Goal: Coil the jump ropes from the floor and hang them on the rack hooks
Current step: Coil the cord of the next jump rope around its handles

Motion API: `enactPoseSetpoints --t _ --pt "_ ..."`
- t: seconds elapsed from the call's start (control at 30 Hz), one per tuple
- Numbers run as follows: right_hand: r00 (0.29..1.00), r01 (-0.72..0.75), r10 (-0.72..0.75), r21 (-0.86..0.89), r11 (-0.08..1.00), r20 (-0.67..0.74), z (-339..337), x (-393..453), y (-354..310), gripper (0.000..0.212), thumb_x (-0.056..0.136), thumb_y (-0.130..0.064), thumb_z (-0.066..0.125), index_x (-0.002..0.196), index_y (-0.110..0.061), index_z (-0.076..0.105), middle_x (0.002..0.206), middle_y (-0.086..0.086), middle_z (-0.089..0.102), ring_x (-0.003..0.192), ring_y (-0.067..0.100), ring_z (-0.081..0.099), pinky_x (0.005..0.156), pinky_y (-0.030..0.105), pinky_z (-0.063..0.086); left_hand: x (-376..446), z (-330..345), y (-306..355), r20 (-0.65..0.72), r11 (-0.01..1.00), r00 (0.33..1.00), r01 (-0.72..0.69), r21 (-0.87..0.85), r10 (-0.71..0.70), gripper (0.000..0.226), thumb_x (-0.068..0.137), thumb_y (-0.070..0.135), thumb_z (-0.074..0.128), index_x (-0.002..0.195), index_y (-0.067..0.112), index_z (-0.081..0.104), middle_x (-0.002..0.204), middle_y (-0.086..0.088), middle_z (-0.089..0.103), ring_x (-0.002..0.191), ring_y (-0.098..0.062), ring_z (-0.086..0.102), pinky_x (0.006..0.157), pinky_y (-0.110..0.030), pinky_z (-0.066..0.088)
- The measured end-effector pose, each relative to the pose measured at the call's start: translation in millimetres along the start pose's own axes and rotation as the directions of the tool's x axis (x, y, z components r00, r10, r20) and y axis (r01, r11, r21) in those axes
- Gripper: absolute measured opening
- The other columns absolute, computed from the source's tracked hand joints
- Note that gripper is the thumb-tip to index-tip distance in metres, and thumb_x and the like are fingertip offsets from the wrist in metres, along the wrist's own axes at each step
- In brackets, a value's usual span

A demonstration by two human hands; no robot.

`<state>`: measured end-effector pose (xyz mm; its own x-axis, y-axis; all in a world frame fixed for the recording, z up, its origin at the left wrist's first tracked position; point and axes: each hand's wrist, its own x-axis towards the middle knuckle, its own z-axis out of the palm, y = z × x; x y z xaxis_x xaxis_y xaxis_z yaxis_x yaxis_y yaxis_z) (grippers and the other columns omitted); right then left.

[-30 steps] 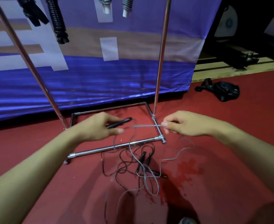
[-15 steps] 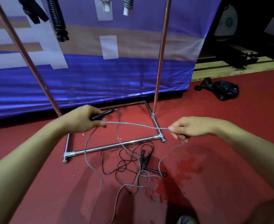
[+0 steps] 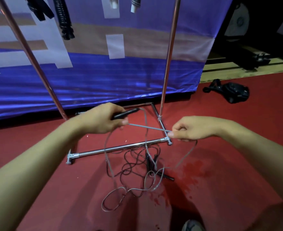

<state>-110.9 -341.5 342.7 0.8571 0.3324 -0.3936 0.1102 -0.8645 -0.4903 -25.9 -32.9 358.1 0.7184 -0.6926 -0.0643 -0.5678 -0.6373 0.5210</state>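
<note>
The left hand (image 3: 100, 120) is curled round a slim black handle (image 3: 125, 112), whose smooth rounded tip pokes out past the thumb toward the rack. The right hand (image 3: 189, 129) pinches a thin grey rope (image 3: 150, 128) between thumb and fingertip, the other fingers folded in. Between the two hands the rope runs taut and straight, slanting slightly down to the right.

From the handle's tip the same grey cord arches over and drops below the hands. More of it hangs from the left hand in a long slack loop, and another strand curves down from under the right hand. These meet on the floor below the grip in loose oval coils nearest the person.

Just beyond those coils, under the taut span, lies a tangle of thinner black rope (image 3: 132, 164) with dark handles (image 3: 151, 161) in it, one stubby handle lying out to the right.

The chrome rack (image 3: 120, 148) stands past the hands: its shiny tubular base bar crosses under the hanging cord, and two polished uprights rise on either side. The floor (image 3: 229, 172) is matte red carpet. Behind the rack hangs a glossy, rippled blue banner (image 3: 104, 77) with pale blocks. Ribbed black items (image 3: 64, 19) dangle at the top. Far right of the grip a black bag (image 3: 235, 94) lies crumpled on the carpet.
</note>
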Motion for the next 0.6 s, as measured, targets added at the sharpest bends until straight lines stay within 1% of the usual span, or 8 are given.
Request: enactPoseSetpoints --t 0.1,0.17,0.2,0.27,0.33,0.37,0.47,0.6 --pt "0.998 0.035 -0.034 0.011 0.999 -0.055 -5.0 -3.8 9.1 0.044 0.102 -0.050 0.052 0.070 -0.020 0.057 0.061 -0.006 0.057 0.058 0.011 0.051 0.066 0.035 0.048 -4.9 -10.2 -28.3 -0.049 0.992 0.996 0.075 0.102 -0.070 0.008 0.095 0.028 0.073 0.088 0.024 0.072 0.074 0.020 0.071 0.067 0.002 0.063 0.066 -0.013 0.045" --pt "0.986 0.126 -0.123 0.022 0.992 -0.115 -3.5 -3.8 -0.1 0.039 0.105 -0.046 0.050 0.073 -0.024 0.056 0.064 -0.005 0.059 0.061 0.009 0.055 0.068 0.032 0.049 -4.9 -6.9 -32.6 -0.083 0.980 0.991 0.122 0.161 -0.109 0.007 0.095 0.029 0.074 0.099 0.024 0.074 0.083 0.012 0.074 0.079 -0.005 0.067 0.076 -0.022 0.051" --pt "0.974 0.175 -0.167 0.045 0.983 -0.151 -0.9 -2.9 -7.1 0.037 0.106 -0.044 0.049 0.075 -0.025 0.057 0.065 -0.005 0.059 0.061 0.008 0.055 0.067 0.029 0.048 -4.6 -3.5 -28.0 -0.093 0.981 0.990 0.116 0.156 -0.103 0.008 0.095 0.028 0.073 0.102 0.025 0.073 0.085 0.011 0.073 0.082 -0.006 0.068 0.076 -0.021 0.050" --pt "0.948 0.253 -0.232 0.075 0.964 -0.216 3.4 -0.8 -22.8 0.033 0.107 -0.040 0.049 0.079 -0.025 0.060 0.064 -0.006 0.056 0.060 0.010 0.054 0.065 0.029 0.047 -3.0 5.0 -10.8 -0.113 0.997 0.993 0.046 0.060 -0.039 0.009 0.097 0.026 0.071 0.106 0.029 0.071 0.081 0.016 0.068 0.074 0.008 0.062 0.068 -0.008 0.042" --pt "0.931 0.298 -0.264 0.106 0.949 -0.252 4.7 1.8 -35.3 0.032 0.107 -0.037 0.048 0.082 -0.024 0.063 0.061 -0.009 0.053 0.059 0.011 0.053 0.063 0.032 0.049 0.2 13.9 10.6 -0.140 1.000 0.990 -0.023 -0.019 0.020 0.016 0.099 0.028 0.068 0.114 0.026 0.071 0.082 0.022 0.065 0.070 0.017 0.057 0.069 -0.005 0.040" --pt "0.927 0.308 -0.270 0.117 0.944 -0.262 4.6 3.8 -39.5 0.032 0.108 -0.036 0.048 0.083 -0.023 0.064 0.059 -0.011 0.052 0.057 0.010 0.051 0.061 0.030 0.047 2.2 17.7 20.0 -0.148 0.997 0.988 -0.048 -0.062 0.038 0.018 0.099 0.030 0.068 0.116 0.023 0.071 0.082 0.020 0.066 0.070 0.016 0.056 0.069 -0.006 0.041" --pt "0.911 0.316 -0.280 0.076 0.946 -0.302 5.2 7.6 -45.3 0.032 0.107 -0.037 0.051 0.083 -0.024 0.068 0.056 -0.013 0.052 0.052 0.006 0.048 0.057 0.018 0.040 2.8 27.9 40.9 -0.076 0.969 0.993 -0.100 -0.224 0.085 0.019 0.099 0.034 0.068 0.107 0.018 0.074 0.082 0.006 0.069 0.065 0.004 0.054 0.065 -0.015 0.046" --pt "0.931 0.224 -0.198 0.053 0.973 -0.305 3.4 7.2 -39.3 0.039 0.102 -0.047 0.056 0.073 -0.025 0.069 0.056 -0.007 0.059 0.050 0.004 0.052 0.055 0.014 0.039 3.7 29.2 37.6 -0.027 0.978 0.998 -0.053 -0.203 0.049 0.026 0.098 0.043 0.067 0.085 0.021 0.072 0.076 0.002 0.071 0.063 -0.004 0.055 0.064 -0.023 0.044"
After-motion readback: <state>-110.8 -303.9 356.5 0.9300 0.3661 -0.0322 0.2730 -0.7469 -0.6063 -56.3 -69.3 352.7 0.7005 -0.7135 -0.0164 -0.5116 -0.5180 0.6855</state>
